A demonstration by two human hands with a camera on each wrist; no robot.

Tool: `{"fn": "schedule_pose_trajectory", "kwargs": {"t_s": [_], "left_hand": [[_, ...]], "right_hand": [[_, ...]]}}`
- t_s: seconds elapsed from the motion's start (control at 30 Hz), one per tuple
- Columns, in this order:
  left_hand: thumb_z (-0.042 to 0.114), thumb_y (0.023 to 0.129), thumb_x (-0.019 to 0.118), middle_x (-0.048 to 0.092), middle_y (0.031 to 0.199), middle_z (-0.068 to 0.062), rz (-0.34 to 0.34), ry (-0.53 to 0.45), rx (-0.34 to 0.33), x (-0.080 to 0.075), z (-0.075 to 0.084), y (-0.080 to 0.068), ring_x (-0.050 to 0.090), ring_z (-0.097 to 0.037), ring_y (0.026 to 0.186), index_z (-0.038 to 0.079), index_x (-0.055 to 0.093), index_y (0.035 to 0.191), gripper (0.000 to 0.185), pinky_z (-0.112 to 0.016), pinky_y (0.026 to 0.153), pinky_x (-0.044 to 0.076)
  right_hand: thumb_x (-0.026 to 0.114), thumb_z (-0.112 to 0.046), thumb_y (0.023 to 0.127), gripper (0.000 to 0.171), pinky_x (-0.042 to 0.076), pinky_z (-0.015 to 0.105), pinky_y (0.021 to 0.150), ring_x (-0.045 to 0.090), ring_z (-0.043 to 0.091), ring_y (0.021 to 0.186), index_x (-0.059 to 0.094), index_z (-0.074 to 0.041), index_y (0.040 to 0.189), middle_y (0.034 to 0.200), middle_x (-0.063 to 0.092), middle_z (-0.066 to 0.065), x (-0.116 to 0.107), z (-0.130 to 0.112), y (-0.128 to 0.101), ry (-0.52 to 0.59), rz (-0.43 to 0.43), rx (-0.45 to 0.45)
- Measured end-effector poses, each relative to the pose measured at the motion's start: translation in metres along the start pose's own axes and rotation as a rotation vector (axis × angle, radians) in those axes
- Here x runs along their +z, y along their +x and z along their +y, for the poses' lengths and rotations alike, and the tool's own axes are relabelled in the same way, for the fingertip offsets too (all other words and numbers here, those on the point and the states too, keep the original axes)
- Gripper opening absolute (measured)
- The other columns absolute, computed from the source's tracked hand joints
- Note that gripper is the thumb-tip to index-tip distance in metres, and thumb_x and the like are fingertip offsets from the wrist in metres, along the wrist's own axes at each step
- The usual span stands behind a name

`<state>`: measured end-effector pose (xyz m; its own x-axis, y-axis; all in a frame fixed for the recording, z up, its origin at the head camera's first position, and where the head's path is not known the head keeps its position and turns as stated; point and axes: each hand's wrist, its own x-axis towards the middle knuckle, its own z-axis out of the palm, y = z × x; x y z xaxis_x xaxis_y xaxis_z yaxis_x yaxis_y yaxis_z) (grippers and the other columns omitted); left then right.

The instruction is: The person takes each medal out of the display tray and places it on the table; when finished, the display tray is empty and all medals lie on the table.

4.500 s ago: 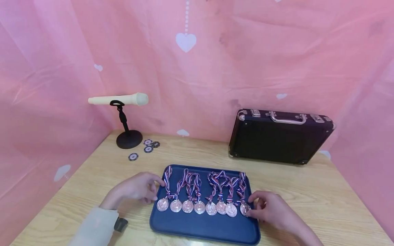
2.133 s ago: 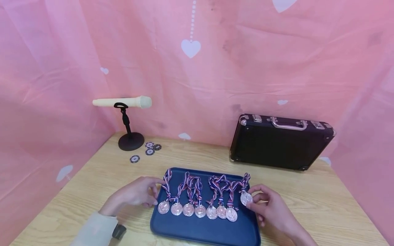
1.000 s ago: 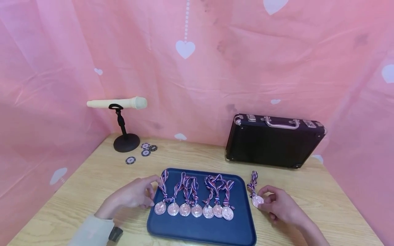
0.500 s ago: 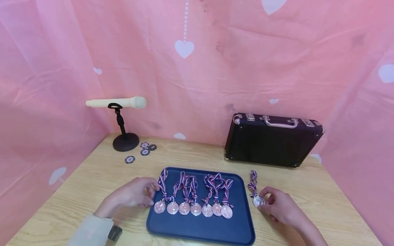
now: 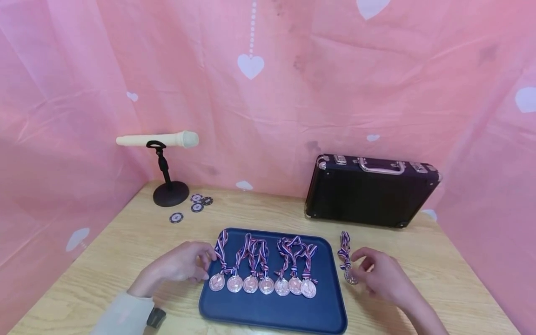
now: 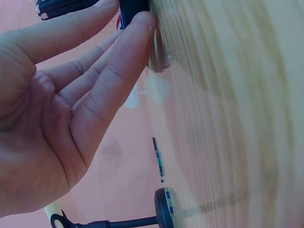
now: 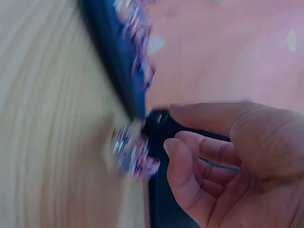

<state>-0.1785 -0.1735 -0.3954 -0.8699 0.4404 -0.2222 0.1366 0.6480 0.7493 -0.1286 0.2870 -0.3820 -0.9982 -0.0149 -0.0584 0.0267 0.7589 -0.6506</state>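
A dark blue tray [image 5: 272, 312] on the wooden table bears a row of several medals [image 5: 250, 284] with striped red, white and blue ribbons. My left hand [image 5: 182, 263] rests at the tray's left edge, its fingertips touching the rim; in the left wrist view its fingers are nearly straight. Right of the tray, one medal [image 5: 350, 278] lies on the table, ribbon pointing away from me. Beside it is my right hand [image 5: 385, 275], fingers loosely bent. The right wrist view, blurred, shows thumb and fingers apart from that medal [image 7: 126, 151].
A black case [image 5: 372, 193] with silver fittings stands at the back right. At the back left, a cream microphone [image 5: 161, 139] sits on a black stand [image 5: 170, 193], with several poker chips [image 5: 197, 207] near its base. Pink heart-patterned cloth [image 5: 268, 116] hangs behind the table.
My right hand has carried the rightmost medal off the tray to the table at its right, then let go and drawn back slightly. My left hand has stayed at the tray's edge.
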Motion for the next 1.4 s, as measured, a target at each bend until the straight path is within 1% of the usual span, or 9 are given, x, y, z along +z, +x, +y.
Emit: {"fn": "schedule_pose_trajectory", "kwargs": {"t_s": [0.1, 0.17, 0.27, 0.37, 0.57, 0.8, 0.87, 1.1, 1.4], "left_hand": [[-0.01, 0.083, 0.079, 0.064, 0.087, -0.005, 0.002, 0.008, 0.003, -0.001, 0.0, 0.0, 0.063, -0.019, 0.069, 0.004, 0.067, 0.113, 0.035, -0.033, 0.06, 0.058], [-0.01, 0.083, 0.079, 0.064, 0.088, -0.005, 0.006, 0.008, 0.001, -0.001, 0.001, 0.001, 0.063, -0.019, 0.069, 0.004, 0.067, 0.113, 0.036, -0.034, 0.06, 0.059], [-0.011, 0.083, 0.079, 0.064, 0.088, -0.005, 0.008, -0.003, -0.015, 0.0, 0.001, 0.001, 0.063, -0.019, 0.071, 0.004, 0.067, 0.114, 0.037, -0.034, 0.061, 0.059], [-0.012, 0.082, 0.079, 0.064, 0.088, -0.006, 0.008, -0.01, -0.016, 0.001, -0.001, 0.0, 0.063, -0.019, 0.07, 0.004, 0.067, 0.114, 0.038, -0.034, 0.061, 0.059], [-0.012, 0.082, 0.079, 0.063, 0.087, -0.006, 0.006, -0.005, -0.015, 0.001, -0.001, 0.0, 0.063, -0.019, 0.069, 0.004, 0.067, 0.114, 0.037, -0.034, 0.06, 0.059], [-0.012, 0.082, 0.079, 0.063, 0.086, -0.006, 0.001, -0.02, 0.009, 0.001, -0.002, 0.0, 0.062, -0.019, 0.067, 0.003, 0.067, 0.114, 0.037, -0.033, 0.058, 0.058], [-0.012, 0.082, 0.078, 0.062, 0.086, -0.006, 0.004, -0.022, 0.002, 0.002, -0.001, 0.0, 0.061, -0.019, 0.067, 0.003, 0.067, 0.114, 0.037, -0.033, 0.058, 0.057], [-0.012, 0.082, 0.079, 0.063, 0.087, -0.006, 0.014, -0.024, -0.021, 0.003, 0.0, -0.001, 0.061, -0.019, 0.068, 0.004, 0.068, 0.115, 0.038, -0.034, 0.059, 0.057], [-0.009, 0.083, 0.08, 0.063, 0.087, -0.005, 0.011, -0.002, -0.026, 0.003, -0.001, 0.0, 0.062, -0.019, 0.069, 0.004, 0.068, 0.115, 0.037, -0.032, 0.06, 0.057]], "right_hand": [[0.084, -0.014, 0.088, 0.03, 0.052, 0.03, 0.046, 0.06, 0.019, 0.052, 0.071, -0.005, 0.113, 0.077, 0.065, 0.004, 0.01, -0.02, -0.002, 0.059, -0.028, -0.024], [0.085, -0.014, 0.087, 0.03, 0.054, 0.03, 0.048, 0.06, 0.019, 0.055, 0.072, -0.004, 0.111, 0.077, 0.065, 0.004, 0.02, -0.03, -0.004, 0.095, -0.074, -0.033], [0.086, -0.015, 0.086, 0.028, 0.056, 0.03, 0.048, 0.06, 0.017, 0.056, 0.072, -0.003, 0.107, 0.075, 0.064, 0.002, 0.036, -0.038, -0.005, 0.115, -0.151, -0.066], [0.089, -0.018, 0.084, 0.027, 0.056, 0.031, 0.046, 0.059, 0.016, 0.051, 0.072, -0.004, 0.1, 0.071, 0.063, 0.002, 0.05, -0.041, -0.008, 0.095, -0.189, -0.08], [0.094, -0.026, 0.076, 0.033, 0.053, 0.032, 0.044, 0.058, 0.014, 0.042, 0.07, -0.01, 0.092, 0.069, 0.059, 0.001, 0.065, -0.045, -0.009, -0.027, -0.128, -0.049], [0.096, -0.028, 0.074, 0.038, 0.05, 0.031, 0.044, 0.055, 0.014, 0.04, 0.063, -0.014, 0.089, 0.064, 0.055, 0.001, 0.073, -0.048, -0.008, -0.086, -0.09, -0.037], [0.095, -0.029, 0.074, 0.038, 0.048, 0.03, 0.045, 0.055, 0.013, 0.039, 0.063, -0.015, 0.089, 0.064, 0.055, 0.0, 0.075, -0.047, -0.007, -0.104, -0.083, -0.042], [0.096, -0.026, 0.072, 0.038, 0.047, 0.03, 0.045, 0.053, 0.009, 0.035, 0.062, -0.015, 0.087, 0.063, 0.055, 0.0, 0.076, -0.049, -0.008, -0.127, -0.06, -0.04], [0.094, -0.036, 0.077, 0.04, 0.046, 0.03, 0.051, 0.057, 0.015, 0.043, 0.064, -0.013, 0.089, 0.061, 0.056, 0.001, 0.08, -0.054, -0.008, -0.126, -0.037, 0.049]]}}
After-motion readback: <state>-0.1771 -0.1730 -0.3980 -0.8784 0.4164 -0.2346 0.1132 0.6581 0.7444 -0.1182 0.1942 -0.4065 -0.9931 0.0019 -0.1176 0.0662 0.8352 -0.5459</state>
